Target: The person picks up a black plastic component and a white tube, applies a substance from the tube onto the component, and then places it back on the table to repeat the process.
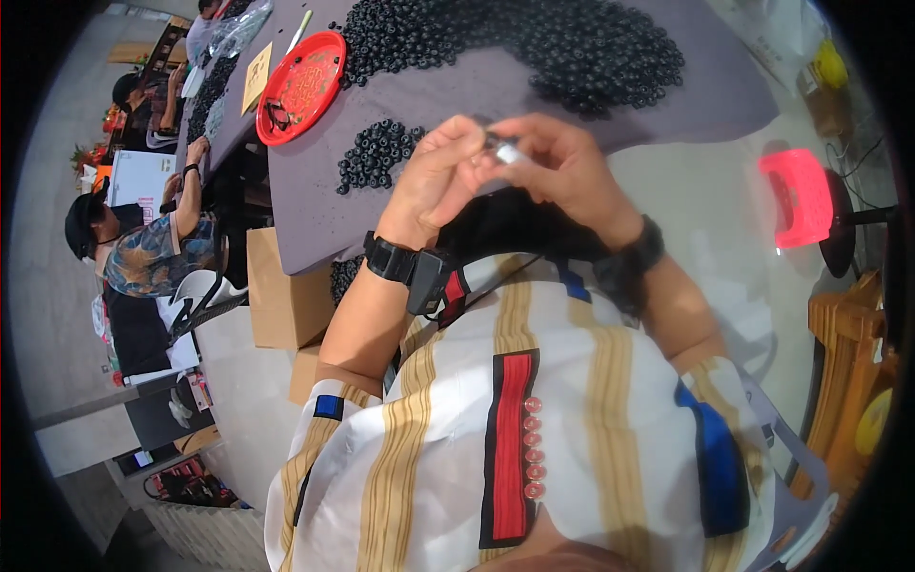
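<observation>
My left hand (434, 176) and my right hand (562, 162) meet over the near edge of the cloth-covered table. Fingertips of the left are closed in a pinch on a small black piece (492, 138). Between the thumb and curled fingers of the right is a small shiny silver piece (509, 153), touching or right beside the black one. Fingers cover most of both, and their exact kind does not show. Just left of my left hand lies a small group of black ring-shaped parts (372, 157), each with a hole.
A large heap of the same black parts (600, 52) spreads across the far side of the grey tablecloth (315, 210). A red tray (341, 81) with small scraps sits at the left. Cardboard boxes (286, 296) stand below. A co-worker (162, 248) sits left; a pink stool (801, 195) is right.
</observation>
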Demonstrator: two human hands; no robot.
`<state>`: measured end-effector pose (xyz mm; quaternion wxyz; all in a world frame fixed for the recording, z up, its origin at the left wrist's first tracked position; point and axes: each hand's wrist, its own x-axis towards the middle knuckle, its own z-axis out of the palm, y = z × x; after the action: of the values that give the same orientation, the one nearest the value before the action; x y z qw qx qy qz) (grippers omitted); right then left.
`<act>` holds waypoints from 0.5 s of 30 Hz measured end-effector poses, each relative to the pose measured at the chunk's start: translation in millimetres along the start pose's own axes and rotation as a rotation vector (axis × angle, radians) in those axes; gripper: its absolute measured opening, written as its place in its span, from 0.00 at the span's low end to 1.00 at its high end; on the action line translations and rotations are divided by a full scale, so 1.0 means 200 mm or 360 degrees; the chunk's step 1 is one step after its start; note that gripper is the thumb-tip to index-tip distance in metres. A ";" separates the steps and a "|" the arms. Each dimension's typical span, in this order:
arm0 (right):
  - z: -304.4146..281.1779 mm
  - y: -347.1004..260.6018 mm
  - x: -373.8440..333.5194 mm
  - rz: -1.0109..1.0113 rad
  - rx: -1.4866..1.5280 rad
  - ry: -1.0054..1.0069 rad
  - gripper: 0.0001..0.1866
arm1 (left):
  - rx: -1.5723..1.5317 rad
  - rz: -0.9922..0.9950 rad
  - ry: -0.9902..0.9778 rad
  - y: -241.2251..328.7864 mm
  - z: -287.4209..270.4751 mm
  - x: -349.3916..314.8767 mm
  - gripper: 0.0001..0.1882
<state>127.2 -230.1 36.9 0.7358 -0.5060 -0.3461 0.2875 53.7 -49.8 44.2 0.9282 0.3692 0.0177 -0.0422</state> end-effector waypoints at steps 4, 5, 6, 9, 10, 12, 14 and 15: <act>-0.03 0.08 0.01 0.0055 0.0116 0.0039 0.18 | 0.0050 -0.0034 0.0052 -0.01 0.02 -0.01 0.04; -0.03 0.07 0.02 0.0054 0.0111 0.0038 0.18 | 0.0064 -0.0025 0.0106 -0.01 0.03 -0.01 0.04; -0.03 0.07 0.01 0.0046 0.0059 0.0048 0.18 | 0.0063 -0.0021 0.0103 -0.02 0.03 0.00 0.04; 0.00 0.03 0.00 0.0010 -0.0002 0.0066 0.18 | -0.0096 -0.0001 0.0064 -0.02 0.02 0.00 0.04; 0.01 0.01 -0.01 -0.0018 -0.0010 0.0081 0.18 | -0.0058 0.0004 0.0062 0.00 0.02 0.01 0.05; 0.01 0.02 -0.01 -0.0023 -0.0014 0.0076 0.18 | -0.0018 0.0000 0.0054 0.00 0.03 0.01 0.05; 0.01 0.01 -0.01 -0.0028 -0.0017 0.0068 0.18 | -0.0023 -0.0014 0.0054 -0.01 0.02 0.00 0.05; 0.01 0.00 -0.01 -0.0015 -0.0052 0.0048 0.18 | -0.0021 -0.0013 0.0055 -0.01 0.02 -0.01 0.05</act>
<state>124.6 -231.1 35.9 0.7340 -0.5205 -0.3420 0.2707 52.0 -53.3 46.3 0.9300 0.3637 0.0356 -0.0395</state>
